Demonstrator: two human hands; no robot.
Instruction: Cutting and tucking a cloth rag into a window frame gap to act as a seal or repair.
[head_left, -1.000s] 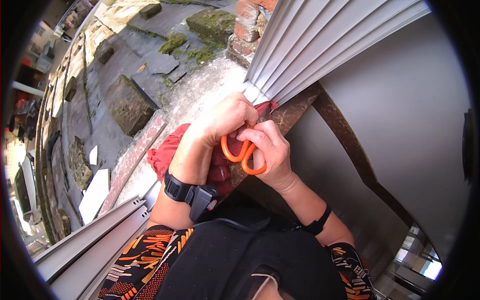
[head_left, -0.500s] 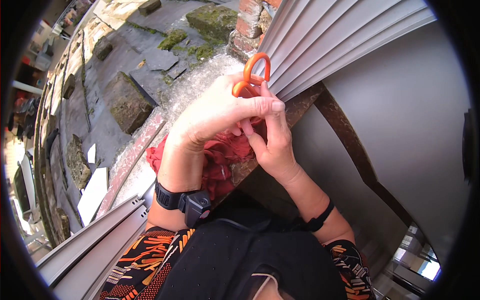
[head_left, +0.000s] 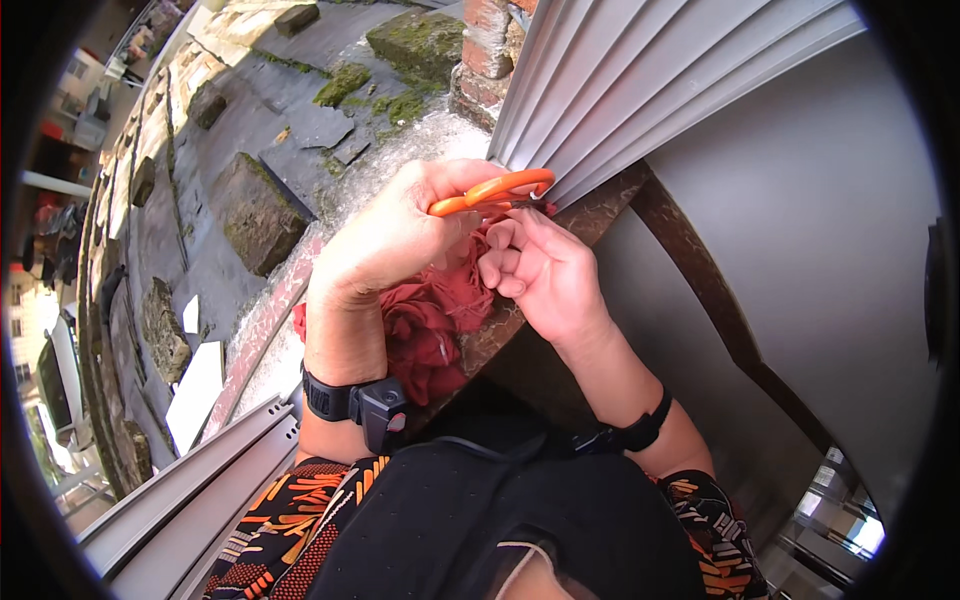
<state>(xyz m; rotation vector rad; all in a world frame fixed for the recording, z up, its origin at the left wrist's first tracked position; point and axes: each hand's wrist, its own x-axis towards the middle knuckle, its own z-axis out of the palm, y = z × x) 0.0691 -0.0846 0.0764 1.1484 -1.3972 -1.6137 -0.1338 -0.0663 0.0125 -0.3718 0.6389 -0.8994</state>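
My left hand (head_left: 400,215) is closed around a pair of what look like scissors with orange loop handles (head_left: 490,192). The loops stick out past its fingers to the right, and the blades are hidden. Close beside it, my right hand (head_left: 550,275) has its palm turned partly up and its fingers curled. Its upper fingertips come up against the underside of the orange loop; whatever they pinch is too small to make out. Crumpled red cloth, folded like petals (head_left: 420,330), lies on the brown stone sill (head_left: 497,340) below and behind my hands.
Beyond the sill at left spreads a grey slab roof (head_left: 330,190) with mossy stones (head_left: 260,215) and a white board (head_left: 195,395). Ribbed pale metal (head_left: 640,90) rises at upper right beside a brick pillar (head_left: 487,50). A window track (head_left: 190,490) runs at lower left.
The orange loops have tipped from upright to nearly level. My left hand has turned and shifted slightly left. My right hand has rolled palm up, its fingers drawn apart from the left hand's.
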